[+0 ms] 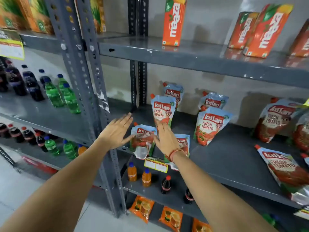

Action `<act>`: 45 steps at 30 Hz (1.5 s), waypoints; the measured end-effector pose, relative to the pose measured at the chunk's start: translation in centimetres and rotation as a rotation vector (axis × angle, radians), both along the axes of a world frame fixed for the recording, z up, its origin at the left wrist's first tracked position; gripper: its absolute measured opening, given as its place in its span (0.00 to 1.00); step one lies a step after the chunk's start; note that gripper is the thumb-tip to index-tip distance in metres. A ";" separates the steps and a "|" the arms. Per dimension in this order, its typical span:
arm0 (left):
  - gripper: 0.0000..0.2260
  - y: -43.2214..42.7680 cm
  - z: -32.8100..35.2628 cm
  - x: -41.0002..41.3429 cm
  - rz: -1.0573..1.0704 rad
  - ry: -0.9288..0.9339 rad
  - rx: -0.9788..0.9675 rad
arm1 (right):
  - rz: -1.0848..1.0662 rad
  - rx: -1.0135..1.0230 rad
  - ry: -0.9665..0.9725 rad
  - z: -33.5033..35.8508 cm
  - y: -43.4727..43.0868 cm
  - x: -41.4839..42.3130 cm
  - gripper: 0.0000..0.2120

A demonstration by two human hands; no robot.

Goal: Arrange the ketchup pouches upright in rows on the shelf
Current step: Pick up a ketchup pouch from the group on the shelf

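Observation:
Several Kissan ketchup pouches stand on the grey middle shelf [234,158]. At the front left edge one pouch [143,141] leans forward over the shelf lip, with my left hand [117,131] open beside it, fingers spread. My right hand [165,138] is open too, its palm over a second front pouch [184,144] and its fingertips touching an upright pouch [163,111] behind. Another upright pouch [211,125] stands to the right. A pouch [284,171] lies flat at the far right.
Orange Maaza cartons [173,22] stand on the shelf above. Below are orange and cola bottles [147,177] and orange packets. Green and dark soda bottles [53,92] fill the left rack, beyond a grey upright post [93,97]. A yellow price tag [156,164] hangs on the shelf lip.

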State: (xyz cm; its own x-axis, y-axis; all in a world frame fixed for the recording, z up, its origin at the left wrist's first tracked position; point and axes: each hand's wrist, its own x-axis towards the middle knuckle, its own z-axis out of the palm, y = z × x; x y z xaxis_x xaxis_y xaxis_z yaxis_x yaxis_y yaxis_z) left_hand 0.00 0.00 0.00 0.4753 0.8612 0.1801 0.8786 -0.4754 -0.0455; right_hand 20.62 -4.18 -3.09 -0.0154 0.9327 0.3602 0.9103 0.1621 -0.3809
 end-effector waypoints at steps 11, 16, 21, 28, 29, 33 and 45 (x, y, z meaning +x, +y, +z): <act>0.25 2.2 -4.2 5.6 0.680 -0.872 -0.768 | -0.391 -0.585 0.970 -2.7 4.6 -2.0 0.12; 0.35 4.7 -7.3 4.0 0.747 -1.312 -0.972 | -0.439 -0.556 1.151 -3.0 4.8 -2.4 0.15; 0.19 2.8 -5.4 4.4 0.674 -1.479 -1.031 | -0.339 -0.515 1.276 -2.9 5.4 -3.5 0.18; 0.21 4.8 -1.5 4.7 0.483 -1.621 -0.790 | -0.048 -0.252 1.211 1.7 6.2 -1.5 0.11; 0.20 5.1 -0.9 4.9 0.430 -1.630 -0.755 | -0.032 -0.218 1.194 2.0 6.5 -1.0 0.10; 0.16 5.6 0.3 6.0 0.245 -1.658 -0.683 | -0.043 -0.096 1.117 1.8 7.2 0.7 0.09; 0.16 6.7 -2.7 6.5 0.211 -1.534 -0.763 | -0.083 -0.012 0.913 -0.1 6.1 1.4 0.10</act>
